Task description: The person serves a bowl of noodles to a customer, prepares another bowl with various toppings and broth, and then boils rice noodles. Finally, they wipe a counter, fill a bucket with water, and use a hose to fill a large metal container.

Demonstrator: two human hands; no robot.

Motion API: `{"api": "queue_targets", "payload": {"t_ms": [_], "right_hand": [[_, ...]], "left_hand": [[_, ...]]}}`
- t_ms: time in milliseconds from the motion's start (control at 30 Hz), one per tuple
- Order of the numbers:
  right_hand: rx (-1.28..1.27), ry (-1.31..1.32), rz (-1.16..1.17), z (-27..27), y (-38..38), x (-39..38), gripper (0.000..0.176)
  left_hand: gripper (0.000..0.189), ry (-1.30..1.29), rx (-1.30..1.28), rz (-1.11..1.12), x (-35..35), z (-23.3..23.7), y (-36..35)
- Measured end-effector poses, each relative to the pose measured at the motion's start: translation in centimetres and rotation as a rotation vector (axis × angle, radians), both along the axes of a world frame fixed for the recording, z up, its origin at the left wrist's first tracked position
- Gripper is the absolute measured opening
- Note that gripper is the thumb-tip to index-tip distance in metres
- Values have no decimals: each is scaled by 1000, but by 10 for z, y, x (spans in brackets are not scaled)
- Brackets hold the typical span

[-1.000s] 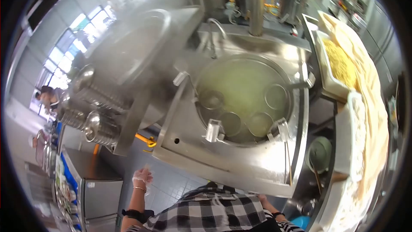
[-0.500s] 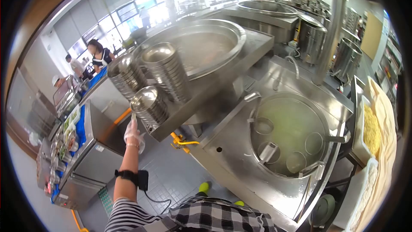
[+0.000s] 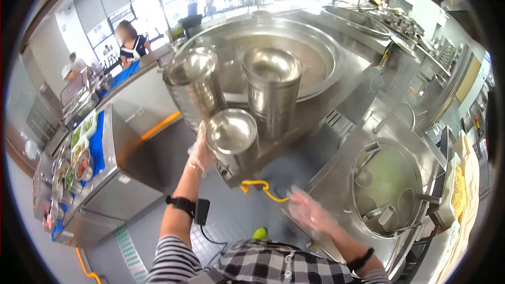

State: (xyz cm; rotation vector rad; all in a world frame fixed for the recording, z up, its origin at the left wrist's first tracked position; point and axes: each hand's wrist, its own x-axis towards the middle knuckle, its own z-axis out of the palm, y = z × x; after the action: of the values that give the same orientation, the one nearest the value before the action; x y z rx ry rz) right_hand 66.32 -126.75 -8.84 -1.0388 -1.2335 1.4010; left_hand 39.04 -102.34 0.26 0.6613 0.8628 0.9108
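My left hand [image 3: 200,152], in a clear plastic glove, is raised against the left side of the short front stack of metal bowls [image 3: 231,134]; its fingertips are partly hidden between the stacks. Two taller bowl stacks stand behind, one at the left [image 3: 194,81] and one at the right [image 3: 272,84]. My right hand [image 3: 310,211], gloved too and blurred, hangs over the near edge of the steel cooker counter [image 3: 326,184], with nothing visible in it.
Behind the stacks is a wide steaming vat [image 3: 321,42]. To the right, a round boiler [image 3: 389,179] holds greenish water and baskets. A food counter [image 3: 123,179] with bowls stands left. A person [image 3: 131,47] is beyond it. A yellow pipe [image 3: 263,189] sticks out low in front.
The view has swung left and closer to the bowl stacks. My right hand has come into view. My left hand stays beside the front stack, higher along its side.
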Motion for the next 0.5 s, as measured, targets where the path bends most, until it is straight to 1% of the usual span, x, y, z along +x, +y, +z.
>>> {"api": "queue_targets", "payload": {"t_ms": [33,67,100,133,167,200,233,267,300,333,367,433,467,500], "right_hand": [[-23,79,-30,-3,43,-11,71],[-44,158,-61,-6,86,-23,79],[249,-250,-34,-3,120,-27,92],[91,-309,-27,15,148,-38,94],[-65,-366,-22,31,171,-52,97],[208,-522,-51,34,187,-66,100],[305,-414,-145,16,197,-78,99],[403,-301,-225,0,206,-87,97],[362,-281,-152,13,201,-89,102],[375,-282,-131,21,194,-91,102],[267,-296,-114,26,184,-91,100],[152,-304,-77,45,164,-89,99],[164,-362,-51,60,156,-83,96],[176,-418,-28,79,147,-82,93]], "left_hand": [[63,-164,91,-93,-8,-22,19],[63,-228,-18,-155,-12,-32,31],[64,-175,25,-92,-10,-36,34],[65,-128,75,-27,-6,-41,37],[65,-132,95,-8,-7,-61,50],[64,-139,115,17,-8,-80,61],[61,-178,233,-21,-10,-85,57],[62,-123,337,25,-8,-72,39],[62,-64,437,77,-6,-57,21],[63,-181,307,110,-10,-55,15],[63,-185,315,135,-16,-53,8],[66,-175,323,19,-30,-43,-12],[66,-173,326,37,-34,-29,-19],[67,-102,434,-35,-34,-1,-27]]}}
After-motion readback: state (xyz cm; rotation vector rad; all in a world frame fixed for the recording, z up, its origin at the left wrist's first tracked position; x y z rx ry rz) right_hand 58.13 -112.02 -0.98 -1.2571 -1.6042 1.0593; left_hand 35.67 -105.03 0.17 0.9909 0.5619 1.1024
